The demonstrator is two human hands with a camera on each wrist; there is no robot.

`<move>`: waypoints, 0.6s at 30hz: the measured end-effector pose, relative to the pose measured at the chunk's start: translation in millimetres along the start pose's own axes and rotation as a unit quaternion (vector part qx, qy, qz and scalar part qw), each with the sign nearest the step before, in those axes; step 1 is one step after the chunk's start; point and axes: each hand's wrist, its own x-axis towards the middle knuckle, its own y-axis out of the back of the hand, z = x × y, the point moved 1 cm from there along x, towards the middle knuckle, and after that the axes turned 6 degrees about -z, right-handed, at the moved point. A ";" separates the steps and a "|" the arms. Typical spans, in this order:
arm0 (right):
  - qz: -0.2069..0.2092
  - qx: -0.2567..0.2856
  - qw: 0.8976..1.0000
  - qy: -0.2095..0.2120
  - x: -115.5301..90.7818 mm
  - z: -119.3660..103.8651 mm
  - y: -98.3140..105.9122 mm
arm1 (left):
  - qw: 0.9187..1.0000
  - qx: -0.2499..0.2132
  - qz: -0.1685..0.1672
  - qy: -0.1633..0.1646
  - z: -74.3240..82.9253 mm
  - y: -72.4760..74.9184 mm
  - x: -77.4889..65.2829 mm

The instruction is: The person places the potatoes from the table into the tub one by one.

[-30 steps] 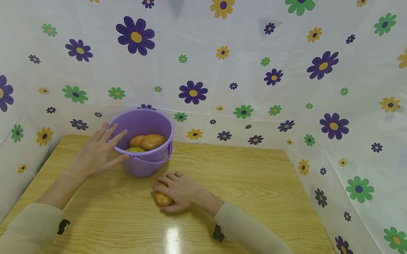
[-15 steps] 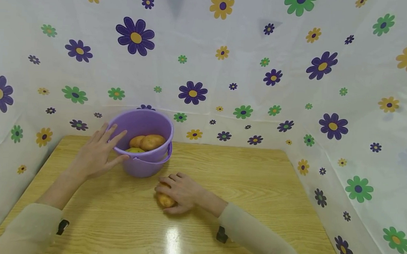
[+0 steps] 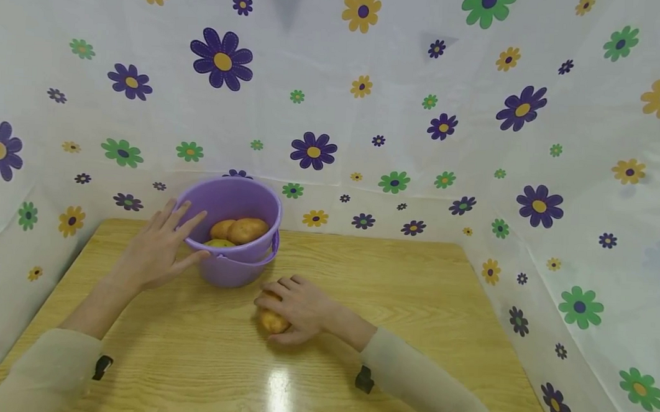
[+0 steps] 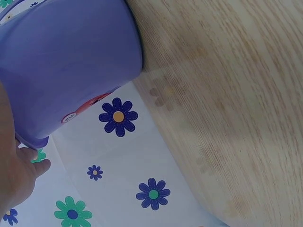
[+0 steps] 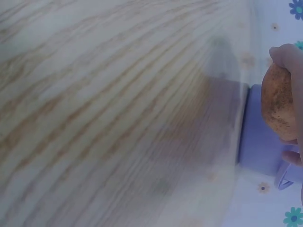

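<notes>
A purple bucket point(image 3: 231, 272) with a handle stands at the back left of the table. Inside it lie several potatoes point(image 3: 248, 231), one of them greener and partly hidden behind the front rim. My left hand point(image 3: 156, 250) rests on the bucket's left rim with its fingers straight and spread. In the left wrist view part of that hand point(image 4: 16, 177) shows beside the rim. In front of the bucket, my right hand point(image 3: 299, 310) grips another potato point(image 3: 274, 321) from above, fingers over its far side and thumb at the near side. Dark specks mark this potato point(image 5: 278, 101) in the right wrist view.
The wooden table point(image 3: 392, 296) reaches back to a white flowered sheet point(image 3: 326, 56) that hangs behind and along both sides. The bucket's handle point(image 3: 274, 250) hangs down on its right and front. Dark wrist devices point(image 3: 364, 379) show at both sleeves.
My right hand has shifted slightly to the right with the potato in its grip, a little farther from the bucket. My left hand and the bucket have stayed put.
</notes>
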 end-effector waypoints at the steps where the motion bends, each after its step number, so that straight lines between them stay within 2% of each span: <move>1: 0.003 0.002 1.000 -0.001 -0.3 0.4 1.1 | 1.000 0.000 0.000 0.000 0.2 0.1 0.0; 18: 0.027 0.003 1.000 -0.002 -5.6 7.4 15.1 | 1.000 -0.005 0.002 0.001 1.4 0.0 0.7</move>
